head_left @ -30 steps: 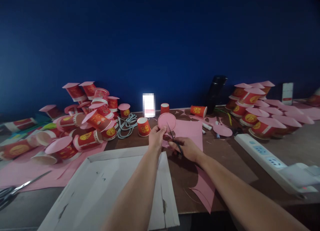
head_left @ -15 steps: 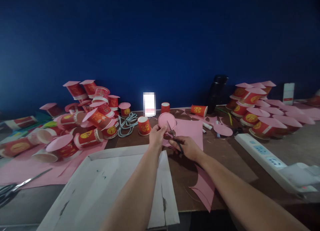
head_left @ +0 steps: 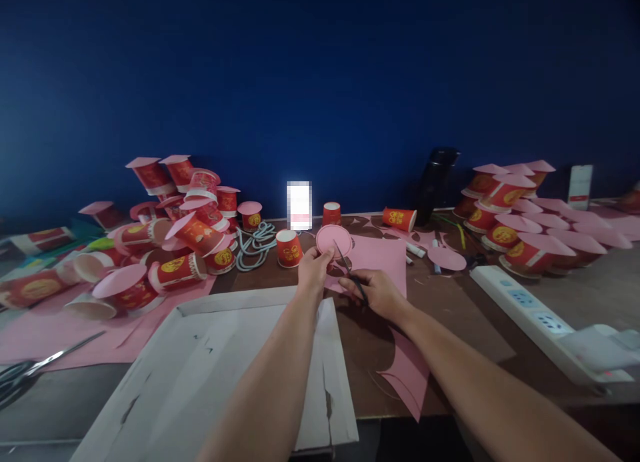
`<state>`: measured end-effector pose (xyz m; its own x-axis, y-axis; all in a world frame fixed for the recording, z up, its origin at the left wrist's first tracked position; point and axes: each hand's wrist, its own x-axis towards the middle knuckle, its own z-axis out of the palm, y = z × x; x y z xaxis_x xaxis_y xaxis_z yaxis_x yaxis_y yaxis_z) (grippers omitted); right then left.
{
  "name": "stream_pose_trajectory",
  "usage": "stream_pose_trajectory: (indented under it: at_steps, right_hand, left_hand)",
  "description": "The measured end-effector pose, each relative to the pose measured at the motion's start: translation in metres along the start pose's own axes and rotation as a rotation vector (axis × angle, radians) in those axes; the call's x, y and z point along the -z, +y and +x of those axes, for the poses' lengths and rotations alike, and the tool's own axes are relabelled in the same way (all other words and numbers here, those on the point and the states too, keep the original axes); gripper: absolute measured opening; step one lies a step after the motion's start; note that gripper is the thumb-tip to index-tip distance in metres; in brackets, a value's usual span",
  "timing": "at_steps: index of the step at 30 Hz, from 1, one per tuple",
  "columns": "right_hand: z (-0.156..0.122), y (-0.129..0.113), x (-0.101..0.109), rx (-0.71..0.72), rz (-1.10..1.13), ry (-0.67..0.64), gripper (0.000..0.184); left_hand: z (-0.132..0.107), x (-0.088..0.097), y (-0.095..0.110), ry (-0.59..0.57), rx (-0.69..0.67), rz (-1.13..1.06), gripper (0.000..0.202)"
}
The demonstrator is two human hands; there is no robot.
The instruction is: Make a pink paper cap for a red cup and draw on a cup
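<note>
A round pink paper disc [head_left: 330, 238] with a line drawn near its rim is pinched at its lower edge by my left hand [head_left: 314, 269]. My right hand [head_left: 377, 292] is closed round the dark handles of a pair of scissors [head_left: 356, 283]. The blades point up and left and overlap the disc's right side; whether they are cutting I cannot tell. Below and behind my hands lies a larger sheet of pink paper [head_left: 385, 259]. Left of the disc stands an upside-down red paper cup [head_left: 289, 250] with gold print.
Red cups with pink discs pile up at left [head_left: 195, 235] and stack at right [head_left: 505, 194]. A white cardboard tray [head_left: 200, 375] fills the front left, beside second scissors [head_left: 50, 362]. A power strip [head_left: 525, 315] lies right; a black bottle [head_left: 437, 182] leans against the wall.
Both hands, the disc and the scissors stay almost in the same place. The whole view has shifted very slightly; nothing has been let go or taken up.
</note>
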<state>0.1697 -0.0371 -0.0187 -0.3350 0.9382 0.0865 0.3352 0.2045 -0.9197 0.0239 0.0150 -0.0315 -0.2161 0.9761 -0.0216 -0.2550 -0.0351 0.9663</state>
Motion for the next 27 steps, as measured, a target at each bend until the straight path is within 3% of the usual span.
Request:
stream_pose_trajectory:
  at_steps: [14,27]
  right_hand:
    - [0.0006,0.0018,-0.0002,-0.009,-0.034,0.026,0.039]
    - [0.0000,-0.0008,0.0011,-0.089,0.038,-0.033,0.031]
  left_hand:
    - [0.0016,0.0009,-0.0026,0.030,0.013,-0.112,0.032]
    - [0.0025,0.0007,0.0042,0.084,0.053,-0.261,0.029]
